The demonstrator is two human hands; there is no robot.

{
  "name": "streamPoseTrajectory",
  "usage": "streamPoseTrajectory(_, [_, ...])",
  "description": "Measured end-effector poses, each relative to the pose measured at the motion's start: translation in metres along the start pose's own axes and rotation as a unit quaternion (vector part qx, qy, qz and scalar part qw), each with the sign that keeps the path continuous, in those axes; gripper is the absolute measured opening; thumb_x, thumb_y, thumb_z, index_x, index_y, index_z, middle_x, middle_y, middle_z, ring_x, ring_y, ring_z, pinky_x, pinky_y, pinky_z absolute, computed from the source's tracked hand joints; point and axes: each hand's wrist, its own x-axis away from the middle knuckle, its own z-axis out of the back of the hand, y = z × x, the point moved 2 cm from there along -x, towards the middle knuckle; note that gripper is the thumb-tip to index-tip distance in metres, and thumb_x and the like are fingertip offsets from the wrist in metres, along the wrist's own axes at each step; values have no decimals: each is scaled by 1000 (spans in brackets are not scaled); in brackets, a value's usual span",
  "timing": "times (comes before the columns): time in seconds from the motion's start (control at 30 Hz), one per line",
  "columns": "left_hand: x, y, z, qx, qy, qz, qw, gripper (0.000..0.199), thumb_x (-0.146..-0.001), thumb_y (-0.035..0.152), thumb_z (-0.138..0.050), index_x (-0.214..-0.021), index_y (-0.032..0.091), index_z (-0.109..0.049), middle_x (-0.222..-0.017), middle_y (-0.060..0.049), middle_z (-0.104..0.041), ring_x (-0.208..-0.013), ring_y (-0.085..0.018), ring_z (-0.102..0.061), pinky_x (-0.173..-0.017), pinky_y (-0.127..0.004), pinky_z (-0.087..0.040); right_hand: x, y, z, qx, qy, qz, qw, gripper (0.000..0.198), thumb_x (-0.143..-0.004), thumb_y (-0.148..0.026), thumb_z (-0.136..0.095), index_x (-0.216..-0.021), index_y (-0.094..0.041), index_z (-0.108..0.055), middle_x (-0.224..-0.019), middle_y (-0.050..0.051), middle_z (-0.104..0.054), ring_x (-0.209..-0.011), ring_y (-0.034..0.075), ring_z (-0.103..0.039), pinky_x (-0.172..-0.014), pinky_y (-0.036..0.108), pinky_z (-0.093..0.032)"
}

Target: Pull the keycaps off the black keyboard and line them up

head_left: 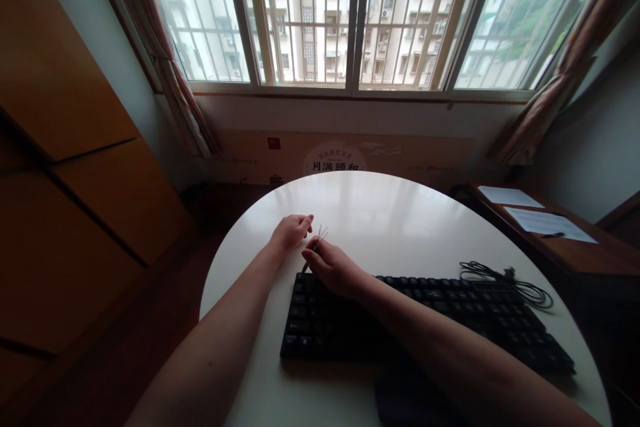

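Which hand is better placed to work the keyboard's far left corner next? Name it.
The right hand, probably: it holds a wire-tipped tool, lower end by that corner; the left hand sits off the keyboard.

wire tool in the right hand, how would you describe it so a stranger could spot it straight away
On the round white table, find the black keyboard. At its far left corner, the right hand holds the wire tool, thin prongs sticking up from the grip. Those fine, splayed prongs set it apart from the blocky keyboard and the looped black cable.
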Motion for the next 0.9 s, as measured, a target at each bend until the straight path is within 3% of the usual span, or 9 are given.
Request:
streamPoseTrajectory(0.17, [0,-1,-1,-2,0,6,1000,54,-88,57,-37,-66,18,-66,-57,-1,-62,-51,-15,-54,-54,-27,-37,3,-6,-1,48,-27,28,998,17,-98,-36,-45,-92,-22,-51,-78,2,-59,-70,19,-54,-65,30,-41])
streamPoseTrajectory(0.47, [2,2,-2,-3,-7,12,1000,54,-89,58,-36,-66,18,-65,-57,0,-61,-46,-13,-51,-51,-27,-36,11,-12,-9,149,-47,105,982,17,-95,-38,-52,-89,-22,-49,-71,0,-55,-59,16,-46,-55,26,-31])
streamPoseTrajectory(0.63, [2,4,0,-4,-3,12,1000,52,-87,56,-38,-65,18,-65,-55,-1,-60,-50,-15,-54,-53,-26,-38,9,-7,-5,78,-13,92,993,16,-97,-36,-48,-87,-22,-48,-73,0,-56,-62,17,-50,-61,28,-36])
streamPoseTrajectory(0.8, [6,10,3,21,-10,10,1000,50,-87,56,-40,-67,17,-64,-57,-1,-59,-49,-14,-51,-52,-26,-38,9,2,1,-53,132,41,989,19,-98,-40,-42,-91,-23,-47,-64,-3,-52,-55,16,-47,-56,27,-38])
streamPoseTrajectory(0.9, [11,22,8,90,-61,-6,994,48,-85,57,-44,-72,15,-63,-59,-1,-58,-50,-12,-50,-51,-25,-39,6,8,3,-124,158,8,980,23,-97,-45,-43,-94,-23,-46,-61,-4,-49,-50,14,-45,-50,25,-37])
